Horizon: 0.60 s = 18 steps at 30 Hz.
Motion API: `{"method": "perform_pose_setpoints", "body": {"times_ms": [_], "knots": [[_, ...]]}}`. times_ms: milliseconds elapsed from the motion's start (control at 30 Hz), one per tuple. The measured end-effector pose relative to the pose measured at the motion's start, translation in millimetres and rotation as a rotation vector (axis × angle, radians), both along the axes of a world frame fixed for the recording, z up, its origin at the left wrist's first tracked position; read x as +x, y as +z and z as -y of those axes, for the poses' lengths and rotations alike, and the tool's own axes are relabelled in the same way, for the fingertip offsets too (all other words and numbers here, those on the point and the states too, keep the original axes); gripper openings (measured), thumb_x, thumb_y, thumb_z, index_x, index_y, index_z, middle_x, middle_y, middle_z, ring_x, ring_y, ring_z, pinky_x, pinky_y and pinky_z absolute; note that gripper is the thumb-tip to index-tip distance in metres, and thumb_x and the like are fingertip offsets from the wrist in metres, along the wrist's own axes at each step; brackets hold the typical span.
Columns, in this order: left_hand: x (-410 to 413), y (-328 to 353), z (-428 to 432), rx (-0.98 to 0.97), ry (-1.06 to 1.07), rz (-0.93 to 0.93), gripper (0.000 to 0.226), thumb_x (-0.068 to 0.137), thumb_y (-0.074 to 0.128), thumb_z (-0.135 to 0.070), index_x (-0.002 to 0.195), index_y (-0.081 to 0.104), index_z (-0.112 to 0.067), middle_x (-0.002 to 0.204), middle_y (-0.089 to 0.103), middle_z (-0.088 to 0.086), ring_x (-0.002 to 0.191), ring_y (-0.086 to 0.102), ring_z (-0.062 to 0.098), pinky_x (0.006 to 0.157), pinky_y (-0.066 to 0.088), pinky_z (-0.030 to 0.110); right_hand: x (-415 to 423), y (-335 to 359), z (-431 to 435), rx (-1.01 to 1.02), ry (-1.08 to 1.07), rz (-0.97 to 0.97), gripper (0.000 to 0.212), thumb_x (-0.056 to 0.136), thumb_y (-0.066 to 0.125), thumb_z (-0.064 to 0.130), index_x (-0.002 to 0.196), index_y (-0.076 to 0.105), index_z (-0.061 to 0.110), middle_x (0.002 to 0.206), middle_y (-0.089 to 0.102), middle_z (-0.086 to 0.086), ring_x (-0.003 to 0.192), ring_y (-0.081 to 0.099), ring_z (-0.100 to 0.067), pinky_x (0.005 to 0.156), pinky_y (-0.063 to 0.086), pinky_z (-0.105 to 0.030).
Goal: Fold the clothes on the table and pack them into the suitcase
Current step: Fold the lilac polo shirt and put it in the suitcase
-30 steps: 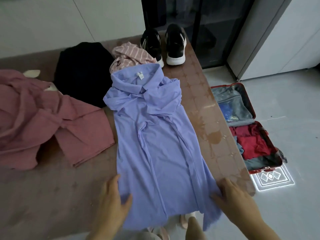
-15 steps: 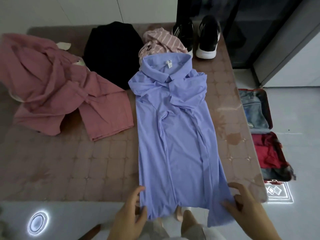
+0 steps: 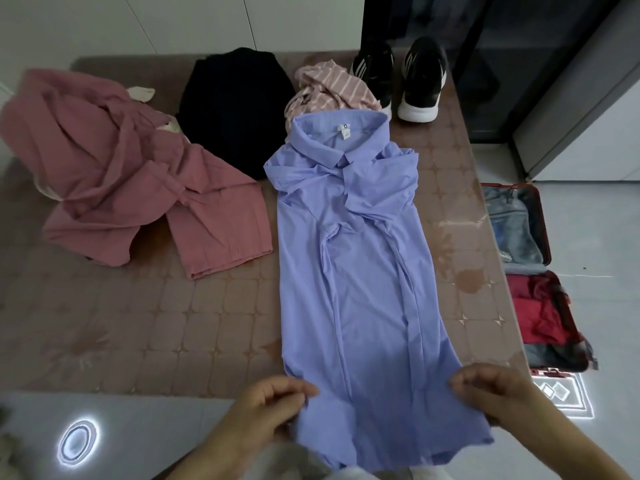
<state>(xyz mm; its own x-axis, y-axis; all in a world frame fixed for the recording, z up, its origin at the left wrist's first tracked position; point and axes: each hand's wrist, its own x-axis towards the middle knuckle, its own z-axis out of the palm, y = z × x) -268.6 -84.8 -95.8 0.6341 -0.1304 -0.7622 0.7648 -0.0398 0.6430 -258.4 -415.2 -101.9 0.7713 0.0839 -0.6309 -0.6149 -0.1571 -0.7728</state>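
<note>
1. Fingers of the left hand (image 3: 266,407) and right hand (image 3: 491,393) pinch the blue shirt (image 3: 349,271) by its hem, bottom centre.
2. The shirt lies lengthwise on the table (image 3: 173,323).
3. The suitcase (image 3: 540,216) lies open at the right edge.

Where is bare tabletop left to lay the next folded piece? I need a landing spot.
Free: the near-left table, bordered by the pink garment, the blue shirt and the near edge; also a narrow strip right of the shirt. Crowded: the far edge, with the black garment, striped top and sneakers.
</note>
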Motion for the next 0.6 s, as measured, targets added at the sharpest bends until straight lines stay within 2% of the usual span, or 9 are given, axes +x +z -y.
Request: {"method": "perform_pose_setpoints", "body": {"times_ms": [67,133,167,200,233,300,467,533,600], "knots": [[20.6,4.1,3.1,-0.195,0.253,-0.127,0.024,0.086,0.053,0.012,0.082,0.074,-0.001,0.077,0.070,0.018,0.060,0.068,0.023,0.048,0.056,0.032,19.4,5.7,-2.4,0.185,-0.086,-0.113,0.047,0.037,0.095,0.036,0.065,0.073,0.005,0.064,0.060,-0.018,0.054,0.053,-0.021,0.046,0.045,-0.022],[48.5,4.4,2.8,-0.280,0.377,-0.217,0.025,0.092,0.041,0.008,0.095,0.066,0.004,0.076,0.071,0.022,0.059,0.070,0.027,0.047,0.057,0.034,45.6,6.6,-6.5,0.300,-0.256,-0.173,0.060,0.015,0.096,0.037,0.061,0.073,0.006,0.058,0.063,-0.011,0.047,0.056,-0.014,0.043,0.044,-0.017],[64.3,3.4,1.9,-0.295,0.424,-0.244,0.024,0.093,0.039,0.007,0.095,0.062,0.005,0.072,0.070,0.021,0.057,0.070,0.025,0.046,0.057,0.032,60.4,6.6,-8.6,0.364,-0.336,-0.203,0.052,0.021,0.096,0.030,0.060,0.072,0.006,0.054,0.063,-0.008,0.043,0.056,-0.011,0.039,0.042,-0.014],[79.3,2.9,1.1,-0.307,0.474,-0.262,0.022,0.093,0.037,0.006,0.094,0.060,0.007,0.070,0.070,0.020,0.056,0.070,0.023,0.046,0.056,0.029,74.9,3.0,-10.0,0.412,-0.428,-0.238,0.035,0.043,0.093,0.021,0.063,0.069,0.006,0.051,0.062,-0.004,0.040,0.055,-0.007,0.036,0.040,-0.012],[92.9,1.0,0.7,-0.317,0.521,-0.269,0.021,0.094,0.037,0.006,0.093,0.058,0.008,0.070,0.070,0.020,0.057,0.070,0.022,0.046,0.056,0.028,89.6,2.5,-13.4,0.429,-0.516,-0.280,0.017,0.070,0.079,0.014,0.069,0.065,0.006,0.050,0.062,-0.002,0.038,0.055,-0.004,0.033,0.039,-0.011],[113.5,-6.6,0.9,-0.308,0.578,-0.263,0.020,0.094,0.037,0.006,0.099,0.056,0.009,0.078,0.069,0.020,0.059,0.071,0.024,0.046,0.056,0.029,114.8,-7.8,-13.1,0.418,-0.583,-0.353,0.017,0.093,0.051,0.007,0.079,0.061,0.006,0.058,0.068,-0.003,0.044,0.061,-0.003,0.033,0.040,-0.011],[124.6,-16.6,5.4,-0.196,0.597,-0.131,0.026,0.093,0.046,0.005,0.116,0.046,-0.008,0.099,0.061,0.015,0.083,0.066,0.027,0.054,0.059,0.038,139.4,-25.6,-14.4,0.385,-0.505,-0.284,0.012,0.095,0.050,0.009,0.097,0.060,0.004,0.076,0.074,-0.009,0.063,0.071,-0.012,0.045,0.051,-0.017],[117.6,-18.1,6.2,0.049,0.452,0.084,0.040,0.092,0.054,0.001,0.126,0.043,-0.018,0.111,0.059,0.010,0.089,0.064,0.021,0.066,0.060,0.035,138.8,-26.5,-12.1,0.257,-0.465,-0.157,0.013,0.093,0.055,0.008,0.105,0.059,0.007,0.079,0.074,-0.007,0.068,0.071,-0.014,0.050,0.053,-0.020],[107.1,-22.1,3.9,0.412,0.093,0.431,0.040,0.092,0.059,-0.010,0.129,0.047,-0.017,0.120,0.058,0.001,0.095,0.061,0.007,0.082,0.053,0.026,130.4,-24.1,-12.0,-0.030,-0.355,0.072,0.024,0.090,0.061,0.010,0.112,0.054,0.015,0.081,0.073,-0.002,0.073,0.071,-0.014,0.059,0.055,-0.026]]}}
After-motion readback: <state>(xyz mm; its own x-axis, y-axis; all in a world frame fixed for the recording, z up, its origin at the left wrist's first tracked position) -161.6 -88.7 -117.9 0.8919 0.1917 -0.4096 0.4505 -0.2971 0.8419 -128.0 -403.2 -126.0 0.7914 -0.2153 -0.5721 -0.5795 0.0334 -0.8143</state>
